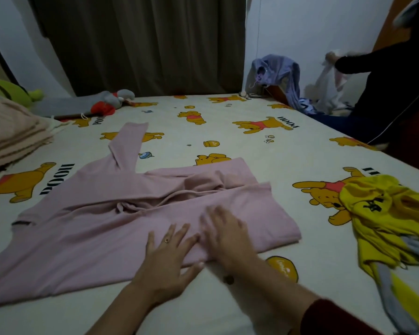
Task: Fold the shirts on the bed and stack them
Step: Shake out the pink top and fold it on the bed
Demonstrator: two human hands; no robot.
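The pink shirt [121, 228] is a soft, matt knit cloth with a fine ribbed look, creased where it is folded over, with a drawstring cord of the same cloth lying across it. The bed [264, 151] is covered by a smooth, matt cream sheet printed with cartoon bears and honey pots. The yellow shirt [382, 218] is a thinner, smoother cloth, crumpled, with a black print and grey trim. The folded stack [12, 136] at the left is thick, matt beige cloth, slightly fuzzy. The plush toys [111, 102] look like soft fleece. The curtain [140, 42] is heavy, matt brown cloth hanging in pleats.
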